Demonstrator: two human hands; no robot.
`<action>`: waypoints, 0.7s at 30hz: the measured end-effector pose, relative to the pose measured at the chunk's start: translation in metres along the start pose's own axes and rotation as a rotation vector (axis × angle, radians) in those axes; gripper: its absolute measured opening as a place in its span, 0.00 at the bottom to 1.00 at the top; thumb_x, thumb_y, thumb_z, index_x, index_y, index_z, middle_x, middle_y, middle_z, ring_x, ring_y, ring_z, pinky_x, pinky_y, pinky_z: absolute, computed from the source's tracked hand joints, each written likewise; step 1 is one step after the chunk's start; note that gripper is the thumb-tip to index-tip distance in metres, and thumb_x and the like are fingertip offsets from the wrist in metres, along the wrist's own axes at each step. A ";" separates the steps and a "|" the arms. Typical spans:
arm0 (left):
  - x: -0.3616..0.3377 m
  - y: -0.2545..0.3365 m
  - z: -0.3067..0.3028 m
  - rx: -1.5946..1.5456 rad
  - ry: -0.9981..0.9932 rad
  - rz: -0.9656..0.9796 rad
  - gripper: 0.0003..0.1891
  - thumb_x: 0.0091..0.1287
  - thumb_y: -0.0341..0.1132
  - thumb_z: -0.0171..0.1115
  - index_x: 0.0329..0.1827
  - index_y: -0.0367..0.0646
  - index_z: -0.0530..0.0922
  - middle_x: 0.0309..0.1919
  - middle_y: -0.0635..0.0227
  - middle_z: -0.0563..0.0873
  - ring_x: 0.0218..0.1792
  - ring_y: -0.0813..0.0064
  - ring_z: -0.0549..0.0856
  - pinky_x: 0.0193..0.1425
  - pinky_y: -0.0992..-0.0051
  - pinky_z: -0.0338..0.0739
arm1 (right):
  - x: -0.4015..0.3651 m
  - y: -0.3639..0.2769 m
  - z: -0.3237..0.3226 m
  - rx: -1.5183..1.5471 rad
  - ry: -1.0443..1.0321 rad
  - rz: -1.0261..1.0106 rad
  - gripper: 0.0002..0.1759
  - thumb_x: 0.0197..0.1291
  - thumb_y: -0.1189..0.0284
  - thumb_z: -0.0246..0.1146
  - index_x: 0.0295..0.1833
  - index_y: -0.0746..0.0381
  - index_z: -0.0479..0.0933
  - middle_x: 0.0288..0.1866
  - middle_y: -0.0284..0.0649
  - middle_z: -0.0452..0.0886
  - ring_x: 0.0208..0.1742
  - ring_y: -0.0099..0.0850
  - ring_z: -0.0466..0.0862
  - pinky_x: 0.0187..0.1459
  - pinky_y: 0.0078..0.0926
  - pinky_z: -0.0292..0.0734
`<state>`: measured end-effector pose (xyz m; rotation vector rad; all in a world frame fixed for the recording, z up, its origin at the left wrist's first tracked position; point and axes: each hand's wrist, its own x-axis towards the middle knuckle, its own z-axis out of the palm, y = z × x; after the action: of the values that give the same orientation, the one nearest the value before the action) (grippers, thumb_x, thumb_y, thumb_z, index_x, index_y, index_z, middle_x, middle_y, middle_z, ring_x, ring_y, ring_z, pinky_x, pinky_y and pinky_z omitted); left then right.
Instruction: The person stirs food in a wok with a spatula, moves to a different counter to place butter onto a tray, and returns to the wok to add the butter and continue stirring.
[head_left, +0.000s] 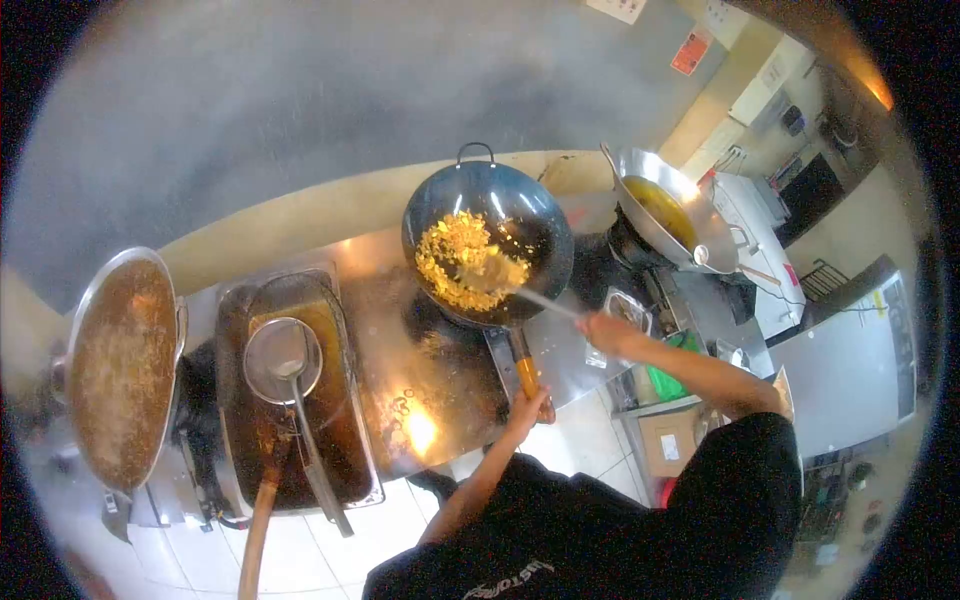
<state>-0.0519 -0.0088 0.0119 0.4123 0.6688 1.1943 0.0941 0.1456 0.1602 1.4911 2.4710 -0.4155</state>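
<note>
A dark wok sits on the stove in front of me, tilted a little toward the left. Yellow and brown chopped food lies in its left half. My left hand is wrapped round the wok's wooden handle. My right hand grips the long handle of a metal spatula. The spatula's head is in the food near the middle of the wok, smeared by motion, so its exact shape is hard to make out.
Left of the wok, a rectangular oil-filled tray holds a strainer. A large pan of brown liquid stands at far left. At right is a metal wok with yellow liquid, beside a green item and a white appliance.
</note>
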 end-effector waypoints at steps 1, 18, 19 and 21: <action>-0.005 -0.006 0.000 0.008 0.025 0.003 0.12 0.67 0.41 0.61 0.39 0.43 0.70 0.22 0.69 0.77 0.19 0.75 0.79 0.23 0.73 0.78 | 0.011 0.007 0.007 0.010 -0.009 0.002 0.27 0.71 0.56 0.42 0.39 0.68 0.77 0.32 0.58 0.81 0.33 0.51 0.83 0.34 0.48 0.78; 0.008 -0.027 0.030 0.136 0.323 0.063 0.11 0.67 0.41 0.60 0.36 0.42 0.73 0.20 0.71 0.76 0.16 0.78 0.77 0.20 0.77 0.75 | 0.037 0.077 -0.025 -0.239 -0.080 -0.200 0.21 0.70 0.60 0.43 0.43 0.63 0.78 0.39 0.55 0.81 0.42 0.53 0.82 0.43 0.52 0.78; 0.009 -0.032 0.032 0.142 0.326 0.064 0.11 0.67 0.41 0.60 0.36 0.42 0.73 0.20 0.71 0.76 0.16 0.78 0.77 0.20 0.77 0.75 | 0.043 0.064 -0.028 -0.172 0.010 -0.137 0.23 0.70 0.59 0.43 0.44 0.64 0.78 0.40 0.55 0.81 0.42 0.53 0.82 0.43 0.52 0.78; 0.012 -0.028 0.031 0.114 0.281 0.012 0.12 0.67 0.42 0.59 0.37 0.42 0.72 0.20 0.71 0.76 0.16 0.78 0.77 0.21 0.77 0.75 | 0.044 0.056 -0.034 -0.139 -0.037 -0.180 0.23 0.69 0.58 0.44 0.46 0.64 0.78 0.41 0.55 0.82 0.42 0.53 0.83 0.43 0.53 0.78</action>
<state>-0.0088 -0.0050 0.0140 0.3470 0.9811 1.2405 0.1218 0.2188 0.1699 1.2025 2.5570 -0.2919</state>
